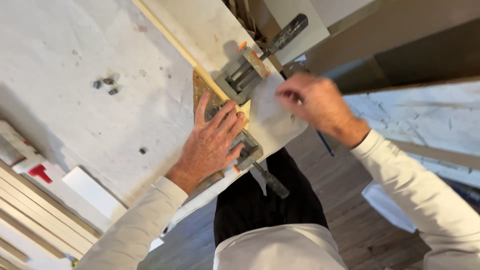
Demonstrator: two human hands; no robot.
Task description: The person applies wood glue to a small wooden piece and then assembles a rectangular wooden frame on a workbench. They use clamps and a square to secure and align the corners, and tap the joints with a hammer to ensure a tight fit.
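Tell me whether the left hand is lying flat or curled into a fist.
Flat. The left hand lies palm down with fingers spread over the wooden piece beside the clamp.

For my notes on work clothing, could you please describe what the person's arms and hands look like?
Both arms wear long, off-white sleeves with ribbed cuffs at the wrists. The left hand and right hand are bare: no gloves, rings or watch visible. The right sleeve bears a small grey marking near the cuff.

One view only is given, from the head, aimed steeply down and close. The white, scuffed flat worktop [90, 60] is seen beyond the left hand [212, 142], wooden plank floor [350, 220] below the right hand [317, 102].
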